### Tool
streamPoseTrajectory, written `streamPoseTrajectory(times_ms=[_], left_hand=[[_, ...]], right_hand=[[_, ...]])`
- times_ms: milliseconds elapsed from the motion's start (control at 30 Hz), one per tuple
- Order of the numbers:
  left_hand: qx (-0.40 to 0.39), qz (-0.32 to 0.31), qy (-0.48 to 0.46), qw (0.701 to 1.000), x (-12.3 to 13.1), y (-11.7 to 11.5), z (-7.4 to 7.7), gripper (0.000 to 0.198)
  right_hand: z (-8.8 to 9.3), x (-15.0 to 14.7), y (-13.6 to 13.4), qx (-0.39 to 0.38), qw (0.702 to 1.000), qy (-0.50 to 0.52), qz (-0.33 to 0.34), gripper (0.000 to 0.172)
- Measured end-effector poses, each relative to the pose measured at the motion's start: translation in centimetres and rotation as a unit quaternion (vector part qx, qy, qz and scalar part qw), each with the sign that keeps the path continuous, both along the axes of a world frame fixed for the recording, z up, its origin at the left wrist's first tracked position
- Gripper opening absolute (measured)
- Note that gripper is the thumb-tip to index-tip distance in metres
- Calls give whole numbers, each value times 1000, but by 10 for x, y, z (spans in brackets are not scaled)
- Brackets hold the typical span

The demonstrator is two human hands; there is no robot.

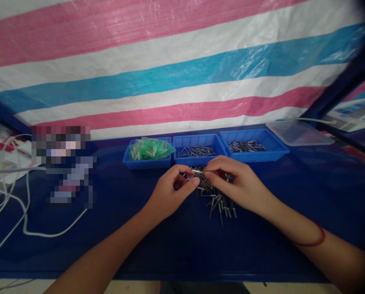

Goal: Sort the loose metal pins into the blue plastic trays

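A loose pile of metal blind rivets (221, 202) lies on the blue table, partly hidden beneath both hands. My left hand (173, 190) curls over the pile's left side, with thumb and index finger bent into a pinch. From the right, my right hand (236, 177) reaches in, its thumb and fingertips pressed together. A small silvery rivet (197, 171) spans the narrow gap between the two sets of fingertips and seems to be held by both. Just behind the hands, a blue bin (196, 160) holds more rivets.
Another blue bin (256, 156) with rivets stands at the right, near a clear plastic lid (300, 134). A third bin (148, 164) at the left holds a green-tinted plastic bag (152, 149). White cables (47, 234) and a pixelated area occupy the left side. Striped sheeting (170, 77) hangs behind.
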State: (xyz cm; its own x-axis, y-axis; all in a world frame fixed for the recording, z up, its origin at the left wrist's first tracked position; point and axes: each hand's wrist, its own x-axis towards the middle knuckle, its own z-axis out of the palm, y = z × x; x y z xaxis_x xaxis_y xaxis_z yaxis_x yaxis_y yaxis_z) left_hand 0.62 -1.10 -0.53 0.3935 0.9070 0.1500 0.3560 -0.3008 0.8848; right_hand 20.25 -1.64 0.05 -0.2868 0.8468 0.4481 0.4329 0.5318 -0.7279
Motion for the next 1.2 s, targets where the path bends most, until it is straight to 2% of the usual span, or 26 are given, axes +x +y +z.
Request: streamPoseTrajectory(times_ms=[67,133,267,367,433,600,733,900,1100,1200], left_hand=[[40,28,58,997,-4,4,2,22],[98,31,125,987,-10,10,3,21],[174,7,231,957,-22,21,0,17],[181,0,283,942,-26,24,-3,21],[175,-4,311,934,-26,24,-5,25],[175,-23,351,919,-24,21,-8,24],[179,-37,365,913,-23,21,-6,20],[181,-42,362,914,-25,21,-5,19],[168,-3,276,946,-24,20,2,19],[137,-24,195,971,-16,12,8,17]], right_hand=[[6,15,8,44,996,-35,-69,13],[11,34,17,86,979,-78,-170,13],[15,76,31,99,910,-180,-361,16],[13,95,37,65,864,-233,-441,20],[12,98,38,58,855,-238,-458,23],[11,78,34,75,886,-219,-401,24],[8,51,25,100,924,-188,-317,18],[2,26,14,101,958,-178,-198,18],[-3,9,6,89,980,-157,-85,15],[-5,1,2,42,995,-84,-45,16]])
